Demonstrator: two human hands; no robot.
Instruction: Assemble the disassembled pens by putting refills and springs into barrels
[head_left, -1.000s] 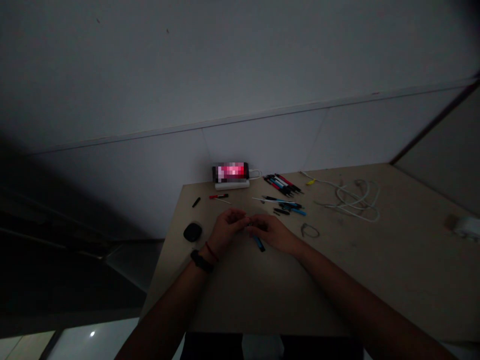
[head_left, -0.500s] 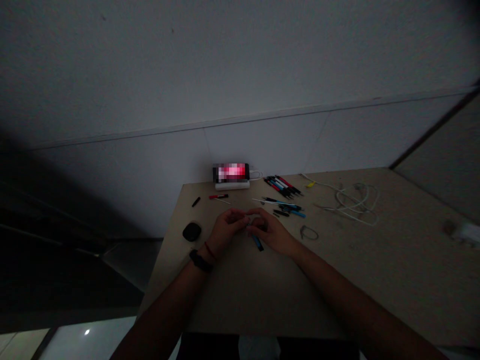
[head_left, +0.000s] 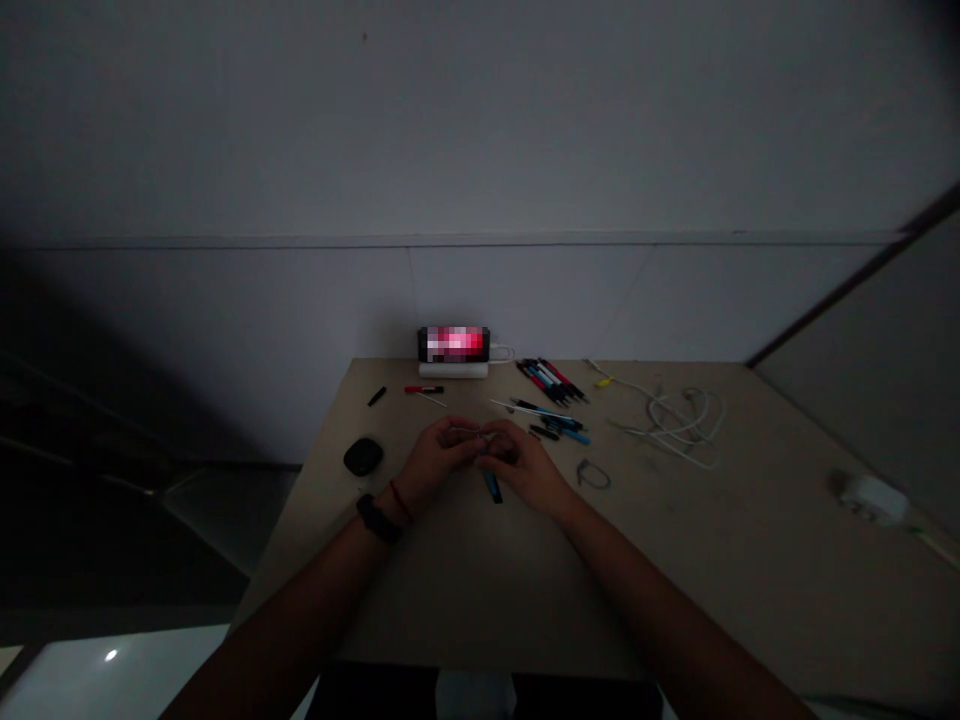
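Observation:
My left hand (head_left: 442,448) and my right hand (head_left: 521,462) meet over the table, fingertips pinched together. Something thin and small is between them, too dark to name. A blue pen barrel (head_left: 492,486) with a dark end sticks out below the right fingers; whether it is held or lies on the table I cannot tell. To the right of my hands lie loose blue and black pen parts (head_left: 574,436), a short black piece (head_left: 544,432) and a thin white stick (head_left: 517,406). Left of them are a red and black pen part (head_left: 424,389) and a small black piece (head_left: 377,396).
A phone (head_left: 453,345) with a lit screen leans on a white block (head_left: 453,370) by the wall. Several pens (head_left: 551,381) lie in a row. White cable (head_left: 686,425), a grey loop (head_left: 593,474), a white plug (head_left: 874,499) and a black case (head_left: 364,457) are also on the table (head_left: 480,590).
The view has tilted and shifted, so everything on the table sits a little further left. Both hands keep their pinch close together, and the pen barrel stays beneath them.

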